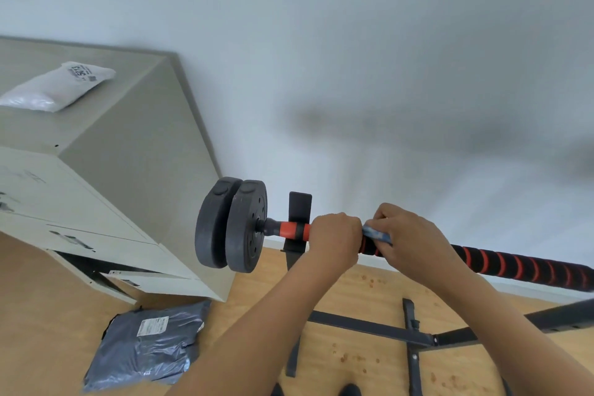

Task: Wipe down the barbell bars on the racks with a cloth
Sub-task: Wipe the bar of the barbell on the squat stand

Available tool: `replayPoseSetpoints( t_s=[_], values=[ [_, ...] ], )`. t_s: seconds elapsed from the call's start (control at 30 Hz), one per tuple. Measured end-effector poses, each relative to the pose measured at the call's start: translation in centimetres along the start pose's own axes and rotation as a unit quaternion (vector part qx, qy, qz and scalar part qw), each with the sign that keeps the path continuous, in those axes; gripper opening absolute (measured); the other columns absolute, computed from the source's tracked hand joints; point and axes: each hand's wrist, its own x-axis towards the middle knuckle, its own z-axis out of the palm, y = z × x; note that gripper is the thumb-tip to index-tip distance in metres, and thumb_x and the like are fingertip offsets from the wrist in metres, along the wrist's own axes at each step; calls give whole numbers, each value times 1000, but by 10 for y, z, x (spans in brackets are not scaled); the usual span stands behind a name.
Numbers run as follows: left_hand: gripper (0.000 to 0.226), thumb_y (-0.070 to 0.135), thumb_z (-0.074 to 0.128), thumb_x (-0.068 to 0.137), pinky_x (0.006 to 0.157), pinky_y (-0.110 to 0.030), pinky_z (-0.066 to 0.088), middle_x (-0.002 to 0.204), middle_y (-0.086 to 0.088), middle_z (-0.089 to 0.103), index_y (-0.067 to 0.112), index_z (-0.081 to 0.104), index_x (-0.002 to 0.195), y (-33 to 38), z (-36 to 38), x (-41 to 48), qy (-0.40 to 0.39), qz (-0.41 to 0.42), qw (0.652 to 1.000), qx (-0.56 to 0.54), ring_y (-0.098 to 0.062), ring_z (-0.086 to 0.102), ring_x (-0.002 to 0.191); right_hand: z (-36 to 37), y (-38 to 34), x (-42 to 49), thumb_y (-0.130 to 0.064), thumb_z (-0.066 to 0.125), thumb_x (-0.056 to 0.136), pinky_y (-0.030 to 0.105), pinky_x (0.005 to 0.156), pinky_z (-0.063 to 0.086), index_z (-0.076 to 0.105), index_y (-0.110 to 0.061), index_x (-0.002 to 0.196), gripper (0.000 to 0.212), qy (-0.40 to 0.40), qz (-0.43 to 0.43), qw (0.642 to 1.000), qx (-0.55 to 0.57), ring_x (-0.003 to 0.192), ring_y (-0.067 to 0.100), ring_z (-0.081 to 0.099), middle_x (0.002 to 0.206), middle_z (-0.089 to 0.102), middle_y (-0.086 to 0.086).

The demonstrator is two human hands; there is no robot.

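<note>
Foam-wrapped in black and red, the barbell bar [514, 262] lies across the rack [299, 206], plates [231, 225] at its end. My left hand [334, 239] curls its fingers round the bar beside the cradle. My right hand [408, 235] pinches the soft blue cloth [377, 232] around it. Heavy and stiff, I judge, so I'd rub without lifting.
</note>
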Motion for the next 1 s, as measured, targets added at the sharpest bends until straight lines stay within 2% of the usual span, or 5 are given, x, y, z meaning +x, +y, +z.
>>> replayPoseSetpoints(
  t_s=[0.1,0.33,0.6,0.8,1.0],
  values=[
    [25,23,74,89,71,-33,43,79,1,51,17,54,101,0,-17,6,-82,5,996,-44,-23,57,80,-3,-1,1,-35,54,103,24,61,48,72,-34,95,20,-5,17,1000,7,70,9,57,92,53,-16],
    [40,23,85,67,56,-29,30,59,7,40,23,45,72,5,36,-14,147,2,989,18,-15,40,53,-1,-9,-1,-33,53,102,27,62,52,67,-29,81,26,3,31,1000,4,66,12,57,89,52,-13],
    [26,34,73,82,63,-30,43,74,5,56,20,51,82,-8,-7,16,-79,20,993,-88,-18,57,67,-8,-6,-7,-31,59,101,21,61,45,75,-32,101,16,-1,36,999,21,70,11,56,95,53,-14],
    [33,34,83,79,66,-33,43,77,5,56,22,55,89,-2,49,-13,215,23,975,-44,-18,54,70,-8,-12,2,-36,49,103,31,64,53,69,-29,84,28,1,48,999,4,67,12,57,90,51,-11],
    [33,9,72,75,54,-29,28,53,6,39,22,42,66,5,31,-1,146,-19,989,22,-17,39,50,-4,-21,-6,-32,50,103,36,65,54,66,-19,88,25,5,44,998,-35,65,18,56,92,49,-8]
  ],
)
